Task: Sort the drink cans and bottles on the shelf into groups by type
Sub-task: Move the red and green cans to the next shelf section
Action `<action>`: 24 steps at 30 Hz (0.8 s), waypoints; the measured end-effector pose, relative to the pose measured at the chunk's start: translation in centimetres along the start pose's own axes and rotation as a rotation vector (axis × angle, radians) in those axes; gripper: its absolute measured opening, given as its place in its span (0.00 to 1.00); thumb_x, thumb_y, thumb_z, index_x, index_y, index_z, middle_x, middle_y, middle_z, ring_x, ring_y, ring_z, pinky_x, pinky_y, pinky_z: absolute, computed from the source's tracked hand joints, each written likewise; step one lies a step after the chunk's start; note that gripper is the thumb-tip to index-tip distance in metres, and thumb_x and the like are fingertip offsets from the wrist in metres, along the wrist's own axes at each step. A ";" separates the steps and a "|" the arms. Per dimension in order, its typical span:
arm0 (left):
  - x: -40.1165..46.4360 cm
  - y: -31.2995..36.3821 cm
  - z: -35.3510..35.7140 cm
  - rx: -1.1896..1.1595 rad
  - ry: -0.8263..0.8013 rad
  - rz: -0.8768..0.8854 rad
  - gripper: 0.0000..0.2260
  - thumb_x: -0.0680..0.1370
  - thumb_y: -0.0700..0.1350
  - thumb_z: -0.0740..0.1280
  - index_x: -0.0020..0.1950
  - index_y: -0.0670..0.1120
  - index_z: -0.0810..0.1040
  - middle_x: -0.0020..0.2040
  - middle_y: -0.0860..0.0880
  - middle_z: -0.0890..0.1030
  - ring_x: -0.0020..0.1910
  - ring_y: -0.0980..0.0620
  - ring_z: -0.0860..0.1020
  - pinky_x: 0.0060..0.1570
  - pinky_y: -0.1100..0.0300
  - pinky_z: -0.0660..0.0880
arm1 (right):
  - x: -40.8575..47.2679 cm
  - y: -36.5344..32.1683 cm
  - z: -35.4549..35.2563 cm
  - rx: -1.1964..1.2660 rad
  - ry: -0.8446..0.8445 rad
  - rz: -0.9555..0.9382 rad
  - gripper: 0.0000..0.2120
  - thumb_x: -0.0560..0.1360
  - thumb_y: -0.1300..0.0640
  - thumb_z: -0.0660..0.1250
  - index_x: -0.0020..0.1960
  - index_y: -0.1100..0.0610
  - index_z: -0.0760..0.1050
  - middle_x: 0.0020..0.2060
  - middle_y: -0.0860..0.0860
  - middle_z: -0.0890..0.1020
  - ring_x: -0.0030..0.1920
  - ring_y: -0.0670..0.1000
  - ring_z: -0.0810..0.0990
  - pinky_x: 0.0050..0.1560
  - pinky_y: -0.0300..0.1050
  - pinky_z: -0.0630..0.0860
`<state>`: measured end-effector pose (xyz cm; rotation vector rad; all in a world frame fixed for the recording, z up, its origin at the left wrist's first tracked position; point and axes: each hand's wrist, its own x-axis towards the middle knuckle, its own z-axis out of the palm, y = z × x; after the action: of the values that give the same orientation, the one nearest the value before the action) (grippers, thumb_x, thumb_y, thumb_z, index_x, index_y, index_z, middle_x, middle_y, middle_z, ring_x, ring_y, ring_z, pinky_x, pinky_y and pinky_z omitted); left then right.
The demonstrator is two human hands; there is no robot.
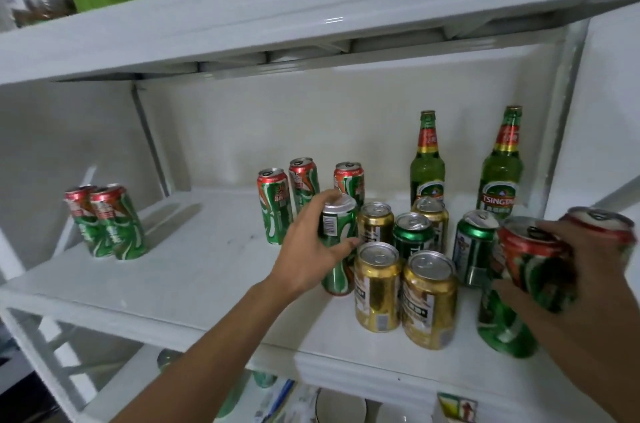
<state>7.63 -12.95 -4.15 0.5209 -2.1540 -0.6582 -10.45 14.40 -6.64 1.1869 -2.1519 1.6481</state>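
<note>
Right hand (pixel 568 284) grips a red-and-green can (pixel 533 259) at the shelf (pixel 207 270) front; left hand (pixel 311 249) closes on a tall green can (pixel 337 246) beside gold cans (pixel 377 287). Behind, bottles (pixel 427 162) stand. Lifting carelessly could topple neighbours.

Two cans (pixel 105 221) left; bottles (pixel 428 159) behind can cluster (pixel 377 287) right.
</note>
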 end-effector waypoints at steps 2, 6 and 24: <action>-0.2 -0.2 0.4 -0.113 -0.002 -0.048 0.42 0.71 0.52 0.81 0.78 0.63 0.61 0.70 0.60 0.75 0.67 0.58 0.77 0.65 0.60 0.76 | 0.0 -1.4 -0.3 -0.046 0.006 0.017 0.45 0.56 0.41 0.79 0.68 0.33 0.63 0.64 0.44 0.75 0.57 0.51 0.77 0.61 0.63 0.74; -0.9 -1.2 1.1 -0.312 0.017 -0.195 0.49 0.67 0.48 0.84 0.79 0.62 0.57 0.70 0.59 0.77 0.65 0.59 0.79 0.64 0.58 0.78 | 0.2 -1.3 -0.2 -0.063 -0.005 0.125 0.51 0.60 0.52 0.84 0.72 0.32 0.57 0.67 0.51 0.74 0.54 0.51 0.75 0.60 0.59 0.75; -4.3 -4.7 1.4 -0.372 -0.192 -0.408 0.34 0.66 0.48 0.84 0.65 0.52 0.70 0.61 0.53 0.82 0.59 0.58 0.82 0.56 0.61 0.79 | -0.6 -1.2 0.2 -0.009 -0.089 0.274 0.48 0.64 0.50 0.82 0.76 0.41 0.58 0.57 0.40 0.75 0.54 0.46 0.75 0.65 0.57 0.72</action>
<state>9.78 -13.82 -10.28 0.7208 -2.0415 -1.3508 -9.22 14.44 -6.17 1.0174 -2.4686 1.7155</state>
